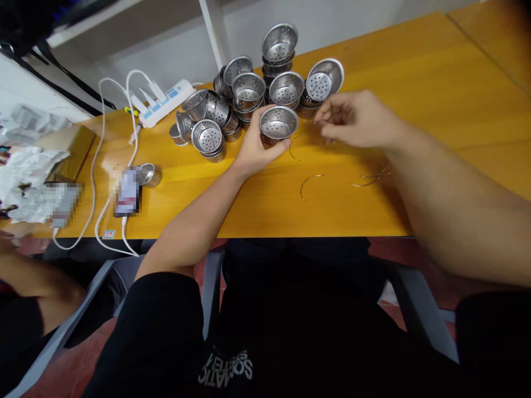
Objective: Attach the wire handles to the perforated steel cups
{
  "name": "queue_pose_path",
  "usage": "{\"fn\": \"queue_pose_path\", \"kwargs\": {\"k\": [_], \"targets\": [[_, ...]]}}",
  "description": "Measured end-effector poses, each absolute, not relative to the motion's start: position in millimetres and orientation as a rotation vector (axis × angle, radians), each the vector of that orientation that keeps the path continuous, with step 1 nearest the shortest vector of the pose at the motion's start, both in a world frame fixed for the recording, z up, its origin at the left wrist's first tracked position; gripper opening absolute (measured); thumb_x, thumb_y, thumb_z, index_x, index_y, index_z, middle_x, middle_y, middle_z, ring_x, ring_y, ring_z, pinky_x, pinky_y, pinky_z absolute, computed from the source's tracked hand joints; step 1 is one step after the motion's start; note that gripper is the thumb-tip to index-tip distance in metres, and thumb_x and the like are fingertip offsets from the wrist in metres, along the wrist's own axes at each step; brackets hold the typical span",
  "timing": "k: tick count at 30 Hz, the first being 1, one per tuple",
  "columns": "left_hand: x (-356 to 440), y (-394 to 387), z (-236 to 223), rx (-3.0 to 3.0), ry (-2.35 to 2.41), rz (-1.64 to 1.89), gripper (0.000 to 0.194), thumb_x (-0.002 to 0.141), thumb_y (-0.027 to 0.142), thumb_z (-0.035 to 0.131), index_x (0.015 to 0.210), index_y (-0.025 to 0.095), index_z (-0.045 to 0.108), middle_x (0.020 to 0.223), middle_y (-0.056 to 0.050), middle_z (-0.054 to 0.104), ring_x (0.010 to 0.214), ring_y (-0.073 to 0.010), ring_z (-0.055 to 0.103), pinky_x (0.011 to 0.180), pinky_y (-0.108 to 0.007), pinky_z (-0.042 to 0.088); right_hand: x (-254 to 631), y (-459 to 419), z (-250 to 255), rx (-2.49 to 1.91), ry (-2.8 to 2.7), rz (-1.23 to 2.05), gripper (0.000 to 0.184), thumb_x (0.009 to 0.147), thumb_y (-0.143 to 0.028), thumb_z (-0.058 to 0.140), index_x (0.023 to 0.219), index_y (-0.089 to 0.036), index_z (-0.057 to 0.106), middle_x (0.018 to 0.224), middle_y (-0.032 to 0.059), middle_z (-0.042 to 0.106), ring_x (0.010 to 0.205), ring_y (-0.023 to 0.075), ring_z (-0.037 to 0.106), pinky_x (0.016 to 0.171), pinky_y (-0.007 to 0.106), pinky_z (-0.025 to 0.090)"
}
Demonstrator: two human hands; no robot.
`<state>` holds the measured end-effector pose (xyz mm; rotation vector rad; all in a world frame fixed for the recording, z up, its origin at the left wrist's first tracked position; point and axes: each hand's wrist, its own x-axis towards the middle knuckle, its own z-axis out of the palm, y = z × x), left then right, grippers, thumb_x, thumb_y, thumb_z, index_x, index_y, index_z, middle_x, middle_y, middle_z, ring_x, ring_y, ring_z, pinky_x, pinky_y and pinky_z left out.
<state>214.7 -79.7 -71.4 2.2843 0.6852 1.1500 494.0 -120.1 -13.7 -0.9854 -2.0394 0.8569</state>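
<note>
My left hand [258, 145] is closed round a small perforated metal cup [279, 122], its open mouth facing up and towards me. To the right of that cup, my right hand [346, 119] is raised with its fingers pinched. What looks like the thin end of a wire pokes out below the fingertips; the rest is hidden. One curved wire [294, 149] lies beside the held cup. Another bent wire [310, 182] is on the table nearer to me, and several more wires [369, 179] lie together under my right forearm.
Behind my hands stand stacks of perforated cups [248, 88], some tipped over. A single cup [150, 174] lies by a phone [128, 190]. White cables run from a power strip [168, 102] at the back left. Another person's arm [41, 287] is at the far left.
</note>
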Motion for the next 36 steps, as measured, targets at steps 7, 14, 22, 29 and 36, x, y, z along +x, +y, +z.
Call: {"fn": "queue_pose_path", "kwargs": {"k": [7,14,22,29,36], "targets": [[214,-82,-66,2.276,0.685,1.189,0.090,0.089,0.081,0.047,0.153,0.027,0.014,0.143,-0.011,0.041,0.134,-0.0243,0.054,0.120,-0.048,0.043,498,-106,-35,-1.006,-1.967,0.859,0.044,0.093,-0.051,0.074,0.124,-0.021,0.063,0.088,0.0052,0.070,0.069,0.0167,0.068,0.070,0.036,0.062],[216,-84,-66,2.228,0.666,1.219,0.089,0.087,0.083,0.051,0.148,0.026,0.020,0.137,-0.010,0.045,0.126,-0.0219,0.059,0.115,-0.047,0.050,511,-91,-60,-1.059,-1.947,0.795,0.050,0.097,-0.056,0.068,0.133,-0.022,0.062,0.094,0.0066,0.072,0.069,0.0153,0.067,0.070,0.034,0.059],[217,-87,-64,2.205,0.701,1.164,0.091,0.084,0.086,0.053,0.145,0.027,0.019,0.137,-0.010,0.046,0.125,-0.0206,0.060,0.114,-0.045,0.049,499,-98,-44,-1.056,-1.887,0.569,0.045,0.098,-0.061,0.065,0.121,-0.022,0.070,0.088,0.0062,0.068,0.075,0.0153,0.063,0.075,0.034,0.057],[224,-100,-64,2.220,0.661,1.027,0.097,0.085,0.083,0.054,0.150,0.025,0.011,0.146,-0.013,0.041,0.135,-0.0224,0.055,0.118,-0.044,0.048,479,-108,-41,-1.061,-1.839,0.501,0.046,0.099,-0.061,0.062,0.126,-0.025,0.069,0.097,0.0064,0.069,0.084,0.0176,0.067,0.081,0.035,0.060],[221,-86,-79,2.199,0.619,1.076,0.093,0.091,0.077,0.049,0.154,0.028,0.001,0.146,-0.012,0.037,0.134,-0.0209,0.054,0.117,-0.043,0.048,468,-117,-30,-1.089,-1.826,0.472,0.047,0.100,-0.065,0.058,0.121,-0.025,0.069,0.094,0.0056,0.067,0.083,0.0181,0.066,0.081,0.036,0.061]]}}
